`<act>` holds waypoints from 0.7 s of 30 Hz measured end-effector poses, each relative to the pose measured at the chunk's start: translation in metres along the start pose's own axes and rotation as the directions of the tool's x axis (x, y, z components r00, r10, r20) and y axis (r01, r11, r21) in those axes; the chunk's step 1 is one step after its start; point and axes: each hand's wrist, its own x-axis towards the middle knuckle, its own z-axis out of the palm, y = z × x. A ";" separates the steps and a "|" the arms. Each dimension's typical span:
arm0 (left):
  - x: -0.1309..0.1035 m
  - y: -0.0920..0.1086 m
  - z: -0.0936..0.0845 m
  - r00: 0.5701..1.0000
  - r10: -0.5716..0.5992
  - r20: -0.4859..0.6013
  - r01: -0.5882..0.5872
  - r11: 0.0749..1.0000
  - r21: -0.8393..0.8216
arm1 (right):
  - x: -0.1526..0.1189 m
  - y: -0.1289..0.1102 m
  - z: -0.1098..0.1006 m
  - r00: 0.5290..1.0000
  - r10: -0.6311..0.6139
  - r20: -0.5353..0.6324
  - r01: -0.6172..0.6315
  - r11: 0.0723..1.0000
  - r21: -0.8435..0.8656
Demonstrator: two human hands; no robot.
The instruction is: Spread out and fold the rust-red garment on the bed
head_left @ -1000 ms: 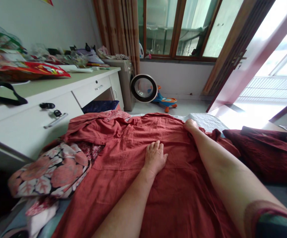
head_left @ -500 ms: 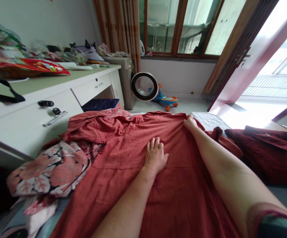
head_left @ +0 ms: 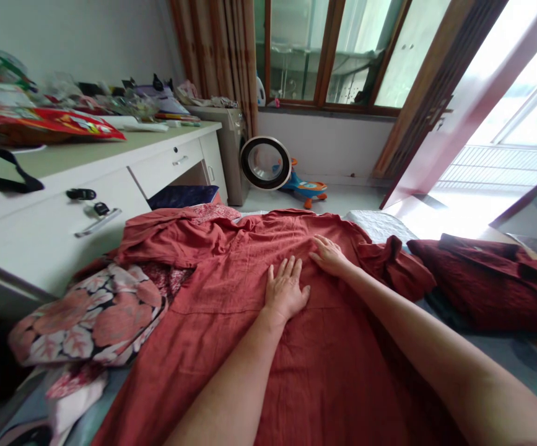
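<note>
A rust-red garment (head_left: 231, 347), perhaps a dress or long shirt, lies spread out in front of me, its sleeves out to both sides. My left hand (head_left: 287, 288) rests flat on its middle, fingers spread. Farther up and to the right, my right hand (head_left: 329, 253) lies on the same cloth with its fingers stretched out, gripping nothing. The garment's right sleeve (head_left: 396, 266) lies crumpled beyond my right forearm. Its left sleeve (head_left: 175, 238) overlaps some patterned cloth.
Floral cloth (head_left: 96, 319) is bunched at the left, and a dark red folded garment (head_left: 491, 282) lies at the right. A cluttered white desk (head_left: 110, 173) stands at the left. Beyond are a washing machine with its round door (head_left: 266, 163) swung out and a blue-orange ride-on toy (head_left: 308, 187).
My right hand has let go of the garment's upper right edge and moved left onto the cloth, fingers now flat. My left hand stays on the middle. The view has shifted slightly right.
</note>
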 end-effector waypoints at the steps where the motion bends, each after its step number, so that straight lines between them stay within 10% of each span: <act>1: 0.000 0.000 0.000 1.000 0.001 0.010 -0.001 1.000 -0.008 | -0.007 -0.003 0.002 0.999 -0.037 0.033 0.036 0.999 0.004; 6: 0.001 -0.001 -0.002 1.000 0.001 -0.007 -0.001 0.999 -0.044 | -0.016 -0.013 0.004 0.992 0.060 0.112 -0.058 0.998 -0.017; 21: 0.006 -0.013 -0.004 0.984 0.021 -0.175 -0.044 0.991 -0.127 | -0.011 -0.048 0.033 0.978 0.108 -0.177 -0.053 0.957 0.286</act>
